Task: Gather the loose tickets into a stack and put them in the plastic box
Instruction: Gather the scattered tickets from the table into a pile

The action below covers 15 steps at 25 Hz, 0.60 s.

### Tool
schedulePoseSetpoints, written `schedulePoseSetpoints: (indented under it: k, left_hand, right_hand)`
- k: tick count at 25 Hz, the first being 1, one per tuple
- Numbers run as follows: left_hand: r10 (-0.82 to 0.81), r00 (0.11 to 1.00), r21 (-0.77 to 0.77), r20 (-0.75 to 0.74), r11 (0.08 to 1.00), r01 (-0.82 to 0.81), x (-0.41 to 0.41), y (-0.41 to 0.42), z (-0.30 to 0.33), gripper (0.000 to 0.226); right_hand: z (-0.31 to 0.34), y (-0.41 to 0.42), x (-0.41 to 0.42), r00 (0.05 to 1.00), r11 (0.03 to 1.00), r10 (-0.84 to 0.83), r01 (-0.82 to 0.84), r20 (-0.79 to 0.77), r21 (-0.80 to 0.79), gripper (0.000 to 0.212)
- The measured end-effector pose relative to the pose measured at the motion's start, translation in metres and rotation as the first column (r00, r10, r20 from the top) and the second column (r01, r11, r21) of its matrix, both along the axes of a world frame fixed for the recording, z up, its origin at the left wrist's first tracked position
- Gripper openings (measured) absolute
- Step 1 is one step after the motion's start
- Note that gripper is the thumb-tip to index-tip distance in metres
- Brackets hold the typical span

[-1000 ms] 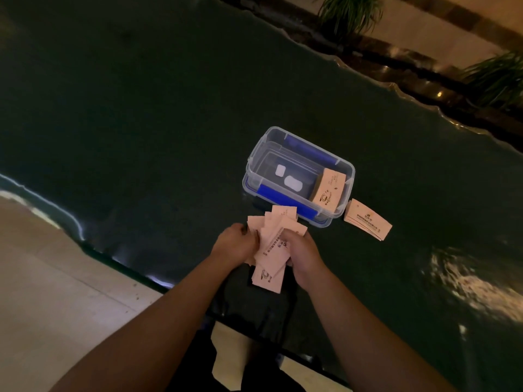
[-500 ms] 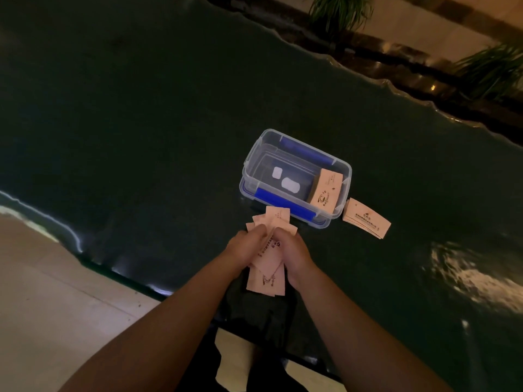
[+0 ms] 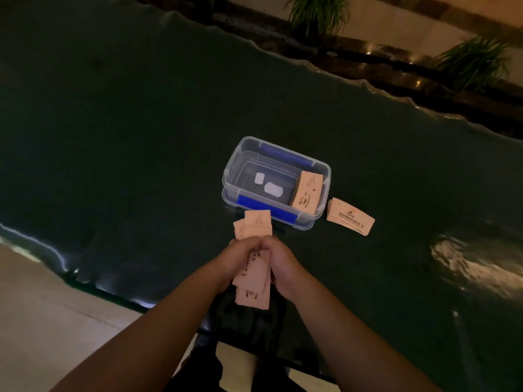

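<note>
A bunch of pale pink tickets (image 3: 253,278) is pressed between both hands just in front of the clear plastic box (image 3: 235,161). My left hand (image 3: 240,257) and my right hand (image 3: 278,258) close on the bunch from either side, knuckles almost touching. Ticket ends stick out above and below the hands, unevenly. Inside the box, one stack of tickets (image 3: 307,192) leans against the right wall. Another stack of tickets (image 3: 351,216) lies on the table right of the box.
The box has blue clips and stands on a dark glossy green table (image 3: 127,137) with a wavy edge. Potted plants (image 3: 317,12) stand beyond the far edge. Pale floor (image 3: 36,321) lies at the lower left.
Both hands have drawn closer together around the tickets, and the fanned bunch has become narrower and more aligned. The box and the other stacks have not moved.
</note>
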<state>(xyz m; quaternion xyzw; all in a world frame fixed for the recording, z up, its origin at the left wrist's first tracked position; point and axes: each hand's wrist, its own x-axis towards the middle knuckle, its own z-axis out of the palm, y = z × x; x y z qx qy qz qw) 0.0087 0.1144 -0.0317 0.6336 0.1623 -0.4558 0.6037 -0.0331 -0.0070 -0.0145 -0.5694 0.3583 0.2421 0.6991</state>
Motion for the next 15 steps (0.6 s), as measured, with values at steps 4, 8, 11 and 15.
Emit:
schedulePoseSetpoints:
  k: [4,8,11,15]
  left_hand:
    - [0.085,0.994,-0.164,-0.063,0.982,-0.094,-0.014,-0.011,0.016,0.033]
    - [0.149,0.983,-0.186,-0.106,0.968,-0.167,-0.035,-0.046,0.017,0.034]
    - [0.205,0.973,-0.200,-0.109,0.954,-0.223,-0.048,-0.076,0.021,0.032]
    - [0.239,0.967,-0.210,-0.089,0.944,-0.253,-0.059,-0.113,0.018,0.039]
  right_hand:
    - [0.019,-0.039,-0.015,0.993,0.995,0.089,-0.085,0.083,-0.050,0.045]
    - [0.016,-0.079,-0.044,0.991,0.998,-0.054,0.057,0.126,-0.018,0.042]
    - [0.003,-0.108,-0.071,0.952,0.952,-0.290,0.275,0.100,0.136,0.052]
    - [0.008,-0.146,-0.102,0.943,0.952,-0.290,0.267,0.164,0.150,0.051]
